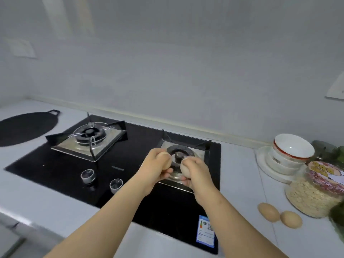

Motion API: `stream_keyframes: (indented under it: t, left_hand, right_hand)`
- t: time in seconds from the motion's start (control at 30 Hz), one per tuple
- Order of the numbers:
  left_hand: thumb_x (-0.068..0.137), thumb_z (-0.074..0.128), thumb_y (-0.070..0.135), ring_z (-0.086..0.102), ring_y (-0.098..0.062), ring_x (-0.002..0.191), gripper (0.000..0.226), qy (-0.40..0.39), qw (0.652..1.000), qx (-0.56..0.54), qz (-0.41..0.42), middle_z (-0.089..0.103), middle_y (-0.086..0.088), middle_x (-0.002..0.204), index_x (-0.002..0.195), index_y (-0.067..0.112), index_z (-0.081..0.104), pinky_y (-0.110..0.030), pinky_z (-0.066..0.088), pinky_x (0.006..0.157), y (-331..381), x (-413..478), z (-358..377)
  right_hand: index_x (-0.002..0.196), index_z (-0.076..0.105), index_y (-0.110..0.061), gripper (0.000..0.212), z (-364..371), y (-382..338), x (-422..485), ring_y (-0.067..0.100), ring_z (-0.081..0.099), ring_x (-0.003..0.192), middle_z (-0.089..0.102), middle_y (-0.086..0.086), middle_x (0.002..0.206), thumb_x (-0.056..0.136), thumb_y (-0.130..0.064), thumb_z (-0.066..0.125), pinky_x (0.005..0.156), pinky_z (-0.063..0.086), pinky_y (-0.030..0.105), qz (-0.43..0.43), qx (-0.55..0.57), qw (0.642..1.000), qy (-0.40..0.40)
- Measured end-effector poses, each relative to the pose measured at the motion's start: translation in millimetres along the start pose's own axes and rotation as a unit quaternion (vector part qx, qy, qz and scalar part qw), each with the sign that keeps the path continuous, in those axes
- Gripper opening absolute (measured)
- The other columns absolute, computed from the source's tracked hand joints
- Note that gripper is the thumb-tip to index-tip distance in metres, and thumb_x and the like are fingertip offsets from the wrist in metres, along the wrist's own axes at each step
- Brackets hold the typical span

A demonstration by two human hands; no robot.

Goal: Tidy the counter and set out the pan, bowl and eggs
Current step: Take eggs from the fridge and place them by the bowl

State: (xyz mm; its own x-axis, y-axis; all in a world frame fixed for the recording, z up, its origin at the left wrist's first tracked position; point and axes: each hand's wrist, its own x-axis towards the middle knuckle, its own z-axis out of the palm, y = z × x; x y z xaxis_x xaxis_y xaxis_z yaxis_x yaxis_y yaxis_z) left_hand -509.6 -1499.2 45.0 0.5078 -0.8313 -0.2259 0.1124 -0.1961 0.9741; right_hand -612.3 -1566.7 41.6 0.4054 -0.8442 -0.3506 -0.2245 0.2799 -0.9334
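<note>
Both hands hover over the right burner (179, 154) of the black gas hob (61, 170). My left hand (155, 169) grips a tan egg (165, 161), and my right hand (195, 171) grips a second tan egg (185, 171). Two more eggs (269, 211) (291, 219) lie on the white counter to the right of the hob. A flat black pan (24, 127) with a small loop handle lies on the counter at the far left. A white bowl with a red rim (294, 148) sits on top of stacked white dishes at the right.
A glass jar of oats (312, 194) with a patterned lid stands in front of the stacked dishes. Green leafy vegetables (337, 218) lie at the right edge. Two knobs (88, 175) (116, 185) sit on the hob's front. The left burner (90, 135) carries nothing.
</note>
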Motion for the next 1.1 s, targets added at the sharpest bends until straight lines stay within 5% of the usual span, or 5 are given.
stream_keyframes:
  t: [0.17, 0.53, 0.8, 1.1]
  left_hand:
    - [0.096, 0.044, 0.018, 0.057, -0.014, 0.068, 0.016, 0.125, 0.991, -0.052, -0.012, 0.054, -0.007, 0.09, 0.11, 0.022, 0.049, -0.022, 0.048, 0.057, -0.6, -19.2, -96.0]
    - [0.093, 0.046, 0.018, 0.059, -0.014, 0.071, 0.02, 0.23, 0.97, -0.082, -0.001, 0.055, -0.006, 0.089, 0.112, 0.022, 0.05, -0.02, 0.049, 0.056, -4.0, -43.6, -323.5]
    - [0.091, 0.044, 0.015, 0.057, -0.016, 0.07, 0.013, 0.26, 0.962, -0.085, -0.01, 0.053, -0.002, 0.081, 0.098, 0.025, 0.051, -0.023, 0.05, 0.065, -7.9, -52.2, -481.1]
    - [0.093, 0.046, 0.021, 0.061, -0.015, 0.074, 0.025, 0.284, 0.955, -0.078, -0.039, 0.056, -0.003, 0.091, 0.117, 0.022, 0.05, -0.023, 0.048, 0.061, -14.1, -12.3, -599.7]
  right_hand:
    - [0.109, 0.056, -0.015, 0.02, 99.4, -6.3, -5.6, 0.018, 0.053, 0.065, 0.055, 0.006, 0.085, 0.091, -0.018, 0.05, 0.057, 0.045, 0.027, -0.011, -0.016, 0.995, -0.099]
    - [0.11, 0.056, -0.018, 0.02, 332.9, -20.7, -30.7, 0.019, 0.055, 0.074, 0.056, 0.007, 0.087, 0.09, -0.019, 0.05, 0.066, 0.049, 0.029, -0.031, -0.055, 0.976, -0.208]
    - [0.113, 0.054, -0.014, 0.023, 496.1, -29.3, -49.3, 0.019, 0.053, 0.075, 0.055, 0.008, 0.087, 0.091, -0.016, 0.047, 0.062, 0.046, 0.027, -0.013, -0.063, 0.965, -0.254]
    - [0.098, 0.053, -0.02, 0.011, 622.2, -42.3, -18.4, 0.017, 0.053, 0.072, 0.055, 0.007, 0.084, 0.09, -0.016, 0.046, 0.062, 0.049, 0.027, 0.016, -0.098, 0.961, -0.26]
